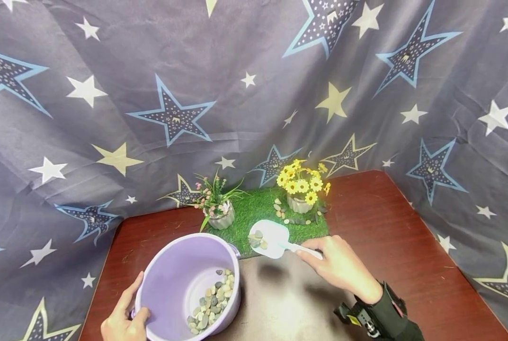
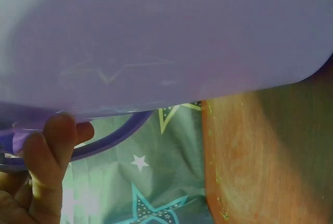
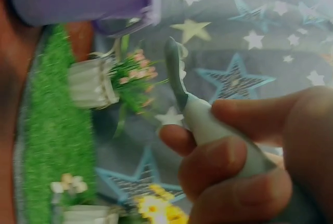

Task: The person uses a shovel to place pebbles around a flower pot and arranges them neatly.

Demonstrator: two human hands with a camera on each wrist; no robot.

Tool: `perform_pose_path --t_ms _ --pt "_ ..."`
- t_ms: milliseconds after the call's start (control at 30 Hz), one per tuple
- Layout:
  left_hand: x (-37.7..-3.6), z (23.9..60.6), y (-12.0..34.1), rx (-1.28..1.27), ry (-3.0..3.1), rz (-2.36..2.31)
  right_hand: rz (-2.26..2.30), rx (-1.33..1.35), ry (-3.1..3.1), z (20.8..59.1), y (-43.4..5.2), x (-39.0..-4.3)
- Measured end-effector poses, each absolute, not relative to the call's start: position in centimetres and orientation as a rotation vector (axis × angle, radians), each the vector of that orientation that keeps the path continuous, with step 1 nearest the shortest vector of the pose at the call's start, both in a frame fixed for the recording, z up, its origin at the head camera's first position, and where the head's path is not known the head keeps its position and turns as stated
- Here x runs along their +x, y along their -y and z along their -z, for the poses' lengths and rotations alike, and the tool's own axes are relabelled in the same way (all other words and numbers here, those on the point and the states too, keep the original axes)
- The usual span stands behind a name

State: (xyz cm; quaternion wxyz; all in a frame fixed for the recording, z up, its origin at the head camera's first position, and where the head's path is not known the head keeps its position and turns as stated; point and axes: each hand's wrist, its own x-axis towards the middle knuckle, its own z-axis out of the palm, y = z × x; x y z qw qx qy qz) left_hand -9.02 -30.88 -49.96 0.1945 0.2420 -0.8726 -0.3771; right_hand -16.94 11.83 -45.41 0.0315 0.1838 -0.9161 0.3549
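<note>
My left hand (image 1: 126,316) holds the rim of a purple bucket (image 1: 168,274), thumb over the edge and fingers along the outside near the handle. The bucket tilts toward the right in the head view, and grey and tan pebbles (image 1: 213,300) lie gathered along that side of it. With curled fingers my right hand (image 1: 339,265) grips the handle of a small pale scoop (image 1: 275,234). Several pebbles (image 1: 258,240) rest at the scoop's front edge. The scoop is raised, its shadow falling on the table below, to the right of the bucket.
Behind the scoop lies a green turf mat (image 1: 254,208). On it stand a pot of pink flowers (image 1: 219,218) and a pot of yellow flowers (image 1: 299,203), the latter edged with pebbles (image 1: 296,221). A star-patterned curtain (image 1: 236,118) hangs around the reddish-brown table (image 1: 377,222).
</note>
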Motion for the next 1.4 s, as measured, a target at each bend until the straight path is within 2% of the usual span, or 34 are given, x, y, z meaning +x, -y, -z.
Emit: perform_pose_path --t_ms 167,333,467,767,1067,1400 --pt "-9.1 50.1 31.0 0.666 2.425 1.120 -1.124 0.468 2.796 50.3 -10.5 -19.5" --pt "-8.9 49.9 31.4 0.769 2.462 1.185 -1.059 0.329 2.813 56.6 -7.6 -22.4" --pt "-8.6 49.9 31.8 0.818 2.530 1.145 -1.000 0.258 2.815 59.3 -6.1 -24.1" --pt "-8.8 49.9 31.6 0.785 2.529 1.121 -1.013 0.204 2.856 59.2 -4.5 -27.7" --pt "-9.1 50.0 31.3 0.813 2.499 1.188 -1.445 -0.034 2.844 58.8 -4.1 -31.3" --pt "-9.1 49.9 31.4 0.811 2.549 1.114 -2.121 -0.285 2.633 58.7 -4.5 -32.1"
